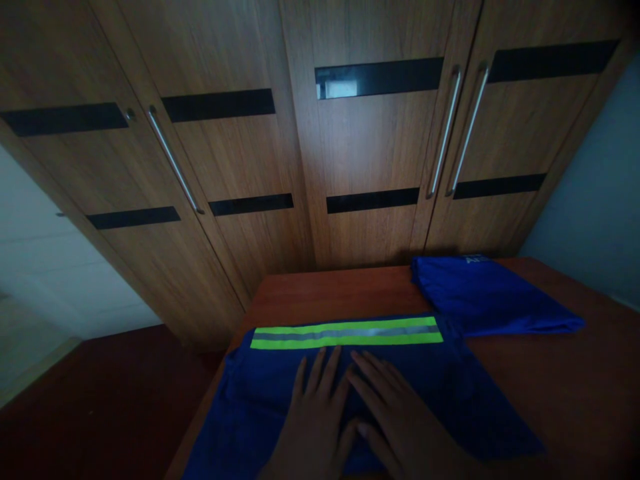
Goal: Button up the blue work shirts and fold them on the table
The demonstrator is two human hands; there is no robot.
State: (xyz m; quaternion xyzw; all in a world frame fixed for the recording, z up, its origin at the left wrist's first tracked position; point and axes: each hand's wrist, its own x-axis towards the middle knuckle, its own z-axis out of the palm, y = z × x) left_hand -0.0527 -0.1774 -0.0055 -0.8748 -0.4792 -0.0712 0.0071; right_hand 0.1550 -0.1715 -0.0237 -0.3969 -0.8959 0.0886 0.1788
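A dark blue garment (260, 380) lies spread on the reddish-brown table (320, 291), with a yellow-green and grey reflective band (345, 333) across its far part. Both hands rest flat on the cloth just below that band. My left hand (317, 413) has its fingers spread and points away from me. Beside it, my right hand (393, 407) lies with fingers stretched out, slanting up to the left. The thumbs and index fingers of the two hands meet or nearly meet. Neither hand holds anything.
A folded bright blue cloth (490, 297) with pale lettering lies at the table's back right, next to the garment. Behind the table stands a wooden wardrobe (360, 147) with metal handles and black strips. Dark red floor (125, 393) shows at the left, beyond the table's edge.
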